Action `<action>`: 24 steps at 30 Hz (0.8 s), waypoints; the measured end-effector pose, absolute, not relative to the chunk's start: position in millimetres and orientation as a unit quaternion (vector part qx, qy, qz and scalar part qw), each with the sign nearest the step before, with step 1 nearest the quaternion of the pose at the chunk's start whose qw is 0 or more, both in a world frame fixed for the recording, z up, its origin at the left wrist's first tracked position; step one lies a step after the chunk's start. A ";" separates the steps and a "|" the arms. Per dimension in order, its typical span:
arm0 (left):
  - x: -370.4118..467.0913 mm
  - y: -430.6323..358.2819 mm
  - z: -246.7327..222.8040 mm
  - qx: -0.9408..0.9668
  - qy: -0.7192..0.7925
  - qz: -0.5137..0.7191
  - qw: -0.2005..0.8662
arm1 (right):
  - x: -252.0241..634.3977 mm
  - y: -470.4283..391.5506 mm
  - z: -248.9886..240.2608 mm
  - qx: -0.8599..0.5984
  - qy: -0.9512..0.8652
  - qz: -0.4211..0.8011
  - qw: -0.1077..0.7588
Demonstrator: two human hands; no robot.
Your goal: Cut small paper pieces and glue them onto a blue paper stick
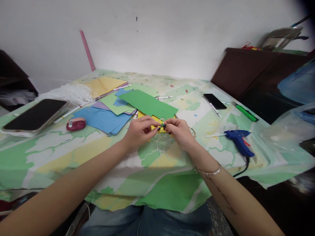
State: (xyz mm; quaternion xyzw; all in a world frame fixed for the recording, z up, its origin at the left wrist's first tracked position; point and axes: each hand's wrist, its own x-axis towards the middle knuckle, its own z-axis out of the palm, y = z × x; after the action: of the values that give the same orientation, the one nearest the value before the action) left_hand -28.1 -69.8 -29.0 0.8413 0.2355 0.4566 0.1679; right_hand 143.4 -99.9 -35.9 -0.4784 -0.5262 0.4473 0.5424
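Note:
At the middle of the table my left hand (142,131) and my right hand (179,130) meet fingertip to fingertip, both in a pinch. Between them is a small green piece (162,125), probably paper, too small to make out fully. A thin pale loop (162,120) shows just above it. Yellow paper (155,119) lies beneath the fingers, partly covered by a green sheet (149,103). Left of my hands, blue sheets (104,120) are stacked loosely.
To the right lie a blue glue gun (238,141) with its cord, a green cutter (246,112) and a black phone (215,101). On the left are a larger phone (35,114), a dark pink tape dispenser (76,124) and white string (69,94). A patterned cloth covers the table.

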 end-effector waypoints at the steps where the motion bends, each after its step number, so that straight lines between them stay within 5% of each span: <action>1: -28.2 -68.9 -30.6 0.843 0.221 0.470 0.141 | 143.6 -100.0 -36.6 -0.473 -0.517 0.459 0.546; 12: -28.0 -67.8 -37.6 0.849 0.168 0.500 0.023 | 140.2 -101.7 -34.4 -0.441 -0.472 0.531 0.549; 24: -26.6 -68.3 -37.6 0.845 0.178 0.503 0.036 | 137.2 -104.2 -34.4 -0.452 -0.516 0.489 0.538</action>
State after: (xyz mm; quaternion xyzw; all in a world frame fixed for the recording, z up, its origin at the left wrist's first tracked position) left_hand -26.6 -68.3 -37.6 0.8450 0.1778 0.5031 0.0355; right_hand 137.2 -104.2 -34.4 -0.4524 -0.5164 0.4894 0.5377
